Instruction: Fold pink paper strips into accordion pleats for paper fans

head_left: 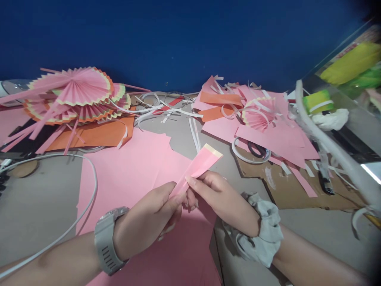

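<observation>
Both hands pinch one folded pink paper strip (200, 165) with a pale yellow end, held above a large pink sheet (127, 174). My left hand (149, 222), with a grey watch on the wrist, grips the strip's near end between thumb and fingers. My right hand (222, 196), with a grey scrunchie on the wrist, pinches the same end from the right side. The strip points up and to the right, away from me.
Finished pink pleated paper fans (73, 93) with yellow and orange edges are stacked at the back left on orange paper (98, 135). More pink and orange sheets, white paper scraps and a tape roll (251, 153) lie at the back right. A white cable (89, 186) curves across the left.
</observation>
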Action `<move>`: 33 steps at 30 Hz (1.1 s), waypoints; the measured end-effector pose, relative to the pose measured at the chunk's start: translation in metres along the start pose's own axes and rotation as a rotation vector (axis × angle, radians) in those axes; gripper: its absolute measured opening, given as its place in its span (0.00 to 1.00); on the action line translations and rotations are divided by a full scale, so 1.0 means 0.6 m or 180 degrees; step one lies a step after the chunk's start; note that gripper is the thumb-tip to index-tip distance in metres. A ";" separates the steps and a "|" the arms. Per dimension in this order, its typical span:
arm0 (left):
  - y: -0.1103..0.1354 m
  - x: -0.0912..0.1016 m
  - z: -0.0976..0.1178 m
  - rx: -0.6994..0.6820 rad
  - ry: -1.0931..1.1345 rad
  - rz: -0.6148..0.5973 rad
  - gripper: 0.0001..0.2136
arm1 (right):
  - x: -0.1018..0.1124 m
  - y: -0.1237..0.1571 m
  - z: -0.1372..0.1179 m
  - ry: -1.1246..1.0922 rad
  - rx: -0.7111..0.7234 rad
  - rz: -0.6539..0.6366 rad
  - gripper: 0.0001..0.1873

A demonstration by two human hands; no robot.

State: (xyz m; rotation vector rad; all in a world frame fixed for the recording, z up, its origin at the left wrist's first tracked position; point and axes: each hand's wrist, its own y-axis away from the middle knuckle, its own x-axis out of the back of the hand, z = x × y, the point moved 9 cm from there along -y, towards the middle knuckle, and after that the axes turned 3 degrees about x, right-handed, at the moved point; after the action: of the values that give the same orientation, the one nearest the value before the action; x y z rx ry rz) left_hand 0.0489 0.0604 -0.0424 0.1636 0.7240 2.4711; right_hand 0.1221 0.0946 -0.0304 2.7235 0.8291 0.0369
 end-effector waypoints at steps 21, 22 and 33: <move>0.004 0.004 0.017 -0.0199 -0.0398 0.0282 0.14 | 0.006 0.002 -0.004 0.0032 0.0067 0.0078 0.20; 0.004 0.004 0.018 -0.0206 -0.0395 0.0272 0.14 | 0.006 0.002 -0.005 0.0069 0.0094 0.0071 0.20; 0.003 -0.006 0.005 0.0022 0.0210 -0.0183 0.17 | 0.015 0.005 -0.004 0.0426 0.0144 0.0309 0.24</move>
State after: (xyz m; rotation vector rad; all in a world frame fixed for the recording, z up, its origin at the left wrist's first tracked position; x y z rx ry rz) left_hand 0.0520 0.0585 -0.0386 0.0633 0.7545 2.4292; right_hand 0.1308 0.0976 -0.0275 2.8274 0.7405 0.2261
